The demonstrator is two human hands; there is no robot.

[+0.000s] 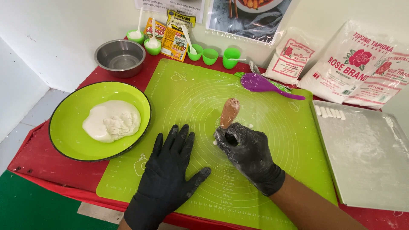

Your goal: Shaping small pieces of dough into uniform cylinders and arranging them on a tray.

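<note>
The right hand (247,149) grips a wooden handle (229,112) at the green mat (272,140) centre, likely working dough. The left hand (170,170) lies open, flat on the mat, just beside it.

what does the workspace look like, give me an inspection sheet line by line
surface: red table with a green silicone mat, dusted white in places
job's things: brown wooden handle held upright on the mat; what is under it is hidden
clutter: green plate with white dough; steel bowl; small green cups, some with spoons; purple spoon; seasoning packets; flour bags; floured metal tray with a few white dough sticks
grippers: left hand in a black glove, flat on the mat; right hand, gloved, closed around the handle
cables: nothing seen
surroundings: white wall, a poster, green floor
</note>
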